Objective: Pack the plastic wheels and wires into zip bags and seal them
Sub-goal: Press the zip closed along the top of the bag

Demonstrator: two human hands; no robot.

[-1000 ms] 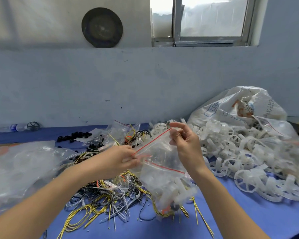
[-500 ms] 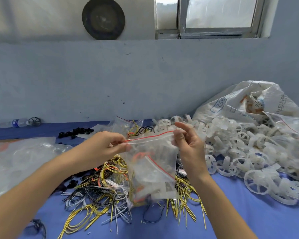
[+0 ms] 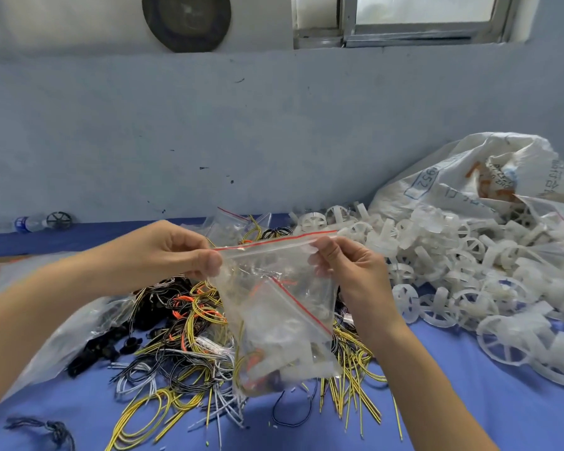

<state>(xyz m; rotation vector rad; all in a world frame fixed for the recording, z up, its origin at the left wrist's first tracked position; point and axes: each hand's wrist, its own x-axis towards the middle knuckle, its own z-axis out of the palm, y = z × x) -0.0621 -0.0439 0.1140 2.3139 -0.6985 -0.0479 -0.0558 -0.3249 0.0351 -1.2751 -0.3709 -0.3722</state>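
Note:
A clear zip bag with a red-lined zip strip hangs in front of me, holding white plastic wheels and wires at its bottom. My left hand pinches the zip strip's left end. At the strip's right end, my right hand pinches it between thumb and fingers. The strip is stretched level between both hands. Below lies a tangle of yellow, black and white wires on the blue table. A heap of white plastic wheels fills the right side.
A large white sack leans on the wall at the back right. Clear plastic bags lie at the left, more zip bags behind the wires. A water bottle lies at the far left by the wall. Black parts sit near the wires.
My left hand has slid leftward along the zip strip to its end, and the strip has gone from slanted to level and taut. The bag now hangs lower and straighter.

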